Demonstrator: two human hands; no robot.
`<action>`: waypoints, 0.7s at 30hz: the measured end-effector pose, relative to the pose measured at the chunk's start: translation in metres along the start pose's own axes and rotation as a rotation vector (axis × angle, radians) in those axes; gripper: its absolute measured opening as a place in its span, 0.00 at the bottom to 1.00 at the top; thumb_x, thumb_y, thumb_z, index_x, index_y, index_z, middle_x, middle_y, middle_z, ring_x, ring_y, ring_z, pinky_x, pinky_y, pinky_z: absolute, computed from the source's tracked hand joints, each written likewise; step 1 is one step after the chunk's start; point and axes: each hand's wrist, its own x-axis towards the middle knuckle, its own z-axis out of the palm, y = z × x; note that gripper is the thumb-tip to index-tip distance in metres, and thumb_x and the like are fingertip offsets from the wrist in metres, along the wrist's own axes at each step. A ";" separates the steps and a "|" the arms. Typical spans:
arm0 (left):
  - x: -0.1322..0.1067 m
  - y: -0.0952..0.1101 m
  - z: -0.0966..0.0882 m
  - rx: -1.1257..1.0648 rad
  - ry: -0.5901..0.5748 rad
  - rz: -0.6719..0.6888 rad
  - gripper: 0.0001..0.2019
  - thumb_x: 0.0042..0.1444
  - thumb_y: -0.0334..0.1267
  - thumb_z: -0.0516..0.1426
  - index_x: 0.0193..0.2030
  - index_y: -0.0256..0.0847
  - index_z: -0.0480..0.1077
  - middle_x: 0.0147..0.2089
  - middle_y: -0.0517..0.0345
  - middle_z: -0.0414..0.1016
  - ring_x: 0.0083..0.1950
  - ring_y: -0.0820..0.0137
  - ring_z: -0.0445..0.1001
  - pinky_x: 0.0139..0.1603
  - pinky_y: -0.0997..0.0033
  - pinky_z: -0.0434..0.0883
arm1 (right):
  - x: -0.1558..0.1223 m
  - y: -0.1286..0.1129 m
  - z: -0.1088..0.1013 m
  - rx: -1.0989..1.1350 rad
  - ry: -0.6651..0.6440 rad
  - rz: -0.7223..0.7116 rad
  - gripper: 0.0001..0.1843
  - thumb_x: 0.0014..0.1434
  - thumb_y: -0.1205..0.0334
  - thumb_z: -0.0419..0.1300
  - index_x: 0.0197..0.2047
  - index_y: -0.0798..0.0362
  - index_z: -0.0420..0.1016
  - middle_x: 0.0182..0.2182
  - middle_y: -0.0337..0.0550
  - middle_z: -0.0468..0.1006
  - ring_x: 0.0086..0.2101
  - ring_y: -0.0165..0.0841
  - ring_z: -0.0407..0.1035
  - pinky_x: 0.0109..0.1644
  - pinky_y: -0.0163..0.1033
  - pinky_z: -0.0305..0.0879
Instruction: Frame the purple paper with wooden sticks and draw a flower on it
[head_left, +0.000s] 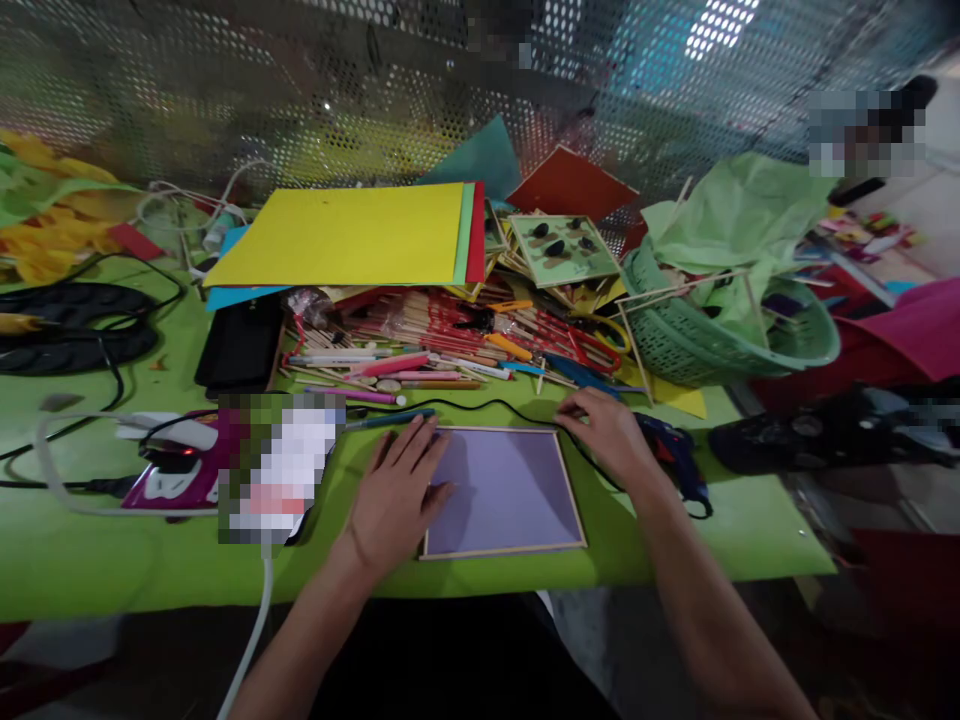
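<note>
A purple card (506,490) edged with thin wooden sticks lies flat on the green tabletop in front of me. Across its left edge rests my left hand (397,490), fingers stretched out and holding nothing. Just beyond the card's top right corner is my right hand (604,430), its thumb and fingers drawn together over a black cable (487,405). Whatever those fingertips may pinch is too small or hidden to make out. A blue pen (390,420) lies beside my left fingertips. A dark blue tool (671,450), partly hidden, sits right of my right wrist.
Behind the card are pens, sticks and scissors (611,335), under stacked coloured sheets (345,235). A green basket (675,340) stands back right, near a decorated framed card (562,250). Leftward lie a phone (289,470), a power strip (172,480) and cables.
</note>
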 end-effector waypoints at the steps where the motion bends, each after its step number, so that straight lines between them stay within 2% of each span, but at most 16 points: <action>1: 0.000 0.000 0.000 0.001 0.006 -0.003 0.25 0.69 0.44 0.51 0.69 0.39 0.65 0.74 0.46 0.61 0.74 0.53 0.60 0.70 0.45 0.63 | 0.000 -0.001 0.001 -0.004 0.012 0.002 0.06 0.62 0.62 0.59 0.34 0.50 0.76 0.34 0.45 0.79 0.36 0.40 0.74 0.42 0.44 0.69; 8: 0.003 -0.006 0.000 -0.047 0.068 0.004 0.22 0.70 0.43 0.50 0.66 0.38 0.67 0.71 0.47 0.66 0.72 0.56 0.64 0.69 0.49 0.66 | 0.004 -0.004 0.013 0.009 0.124 0.034 0.06 0.59 0.66 0.57 0.30 0.48 0.70 0.32 0.49 0.77 0.38 0.43 0.71 0.47 0.48 0.66; 11: 0.004 -0.009 -0.001 -0.079 0.117 0.003 0.21 0.69 0.43 0.50 0.65 0.38 0.67 0.70 0.46 0.68 0.71 0.57 0.65 0.69 0.51 0.66 | 0.002 0.005 0.005 0.075 0.213 0.083 0.04 0.58 0.63 0.57 0.31 0.48 0.69 0.32 0.48 0.77 0.36 0.43 0.71 0.44 0.48 0.67; 14: 0.005 -0.013 -0.002 -0.103 0.150 0.001 0.21 0.69 0.42 0.51 0.65 0.40 0.68 0.68 0.47 0.70 0.69 0.58 0.67 0.69 0.52 0.67 | -0.009 0.014 -0.012 0.167 0.331 0.159 0.05 0.61 0.58 0.56 0.35 0.48 0.69 0.32 0.46 0.78 0.32 0.39 0.72 0.39 0.45 0.69; 17: 0.006 -0.016 -0.003 -0.122 0.173 0.009 0.20 0.69 0.42 0.51 0.64 0.39 0.68 0.66 0.47 0.73 0.68 0.58 0.69 0.68 0.52 0.68 | -0.039 0.017 -0.032 0.314 0.422 0.223 0.08 0.62 0.54 0.58 0.37 0.48 0.68 0.32 0.43 0.79 0.31 0.37 0.74 0.36 0.44 0.71; 19: 0.007 -0.017 -0.003 -0.129 0.182 0.007 0.20 0.69 0.41 0.51 0.64 0.39 0.68 0.65 0.47 0.74 0.67 0.58 0.70 0.68 0.52 0.68 | -0.073 0.015 -0.048 0.547 0.498 0.300 0.11 0.56 0.53 0.66 0.38 0.48 0.71 0.31 0.40 0.78 0.31 0.37 0.73 0.37 0.44 0.71; 21: 0.007 -0.017 -0.004 -0.137 0.191 0.005 0.20 0.69 0.41 0.51 0.64 0.39 0.68 0.64 0.47 0.74 0.67 0.58 0.70 0.68 0.52 0.68 | -0.117 0.012 -0.065 0.644 0.528 0.368 0.14 0.53 0.53 0.69 0.43 0.45 0.75 0.31 0.40 0.77 0.30 0.38 0.72 0.35 0.46 0.70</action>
